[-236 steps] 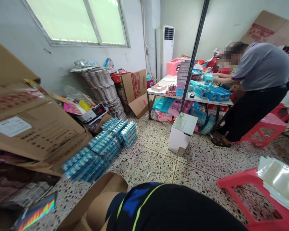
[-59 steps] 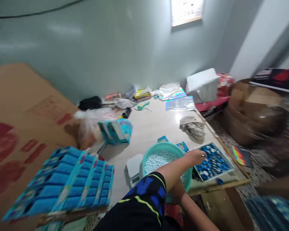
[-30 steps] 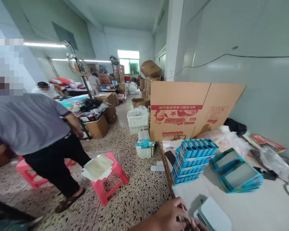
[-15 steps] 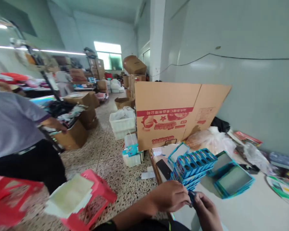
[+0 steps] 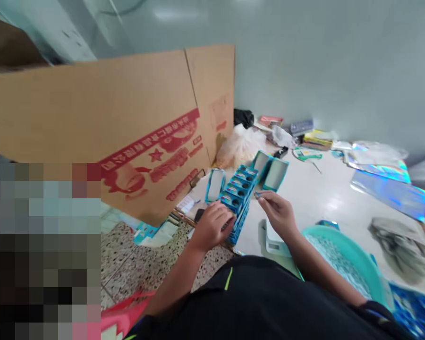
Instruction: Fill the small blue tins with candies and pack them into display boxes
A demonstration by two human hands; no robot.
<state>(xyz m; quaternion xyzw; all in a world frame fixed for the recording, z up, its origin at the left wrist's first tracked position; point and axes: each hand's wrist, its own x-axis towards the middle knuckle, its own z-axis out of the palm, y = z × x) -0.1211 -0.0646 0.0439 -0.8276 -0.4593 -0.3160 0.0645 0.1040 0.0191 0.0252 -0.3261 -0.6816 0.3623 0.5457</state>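
My left hand (image 5: pixel 213 225) is at the near end of a stack of blue printed boxes (image 5: pixel 241 182) with round dark openings. Its fingers are curled, and whatever they hold is hidden. To the right of the stack, my right hand (image 5: pixel 278 211) pinches a small dark bluish piece (image 5: pixel 257 194) between thumb and fingertips, too small to name. Behind the stack lie shallow blue-edged box trays (image 5: pixel 276 174), and another blue-rimmed tray (image 5: pixel 216 184) is to its left. Below my right hand sits a white device like a small scale (image 5: pixel 276 243).
A large cardboard sheet (image 5: pixel 134 123) stands upright along the table's left side. A turquoise basin (image 5: pixel 378 278) with many small pale pieces is by my right forearm. Plastic bags (image 5: pixel 242 144), iridescent film (image 5: pixel 393 191) and a grey cloth (image 5: pixel 403 241) lie on the table (image 5: pixel 322 184).
My view has swung right and down towards the table. My hands were close together at a small dark piece; now they are apart, left at the box stack, right holding a small piece.
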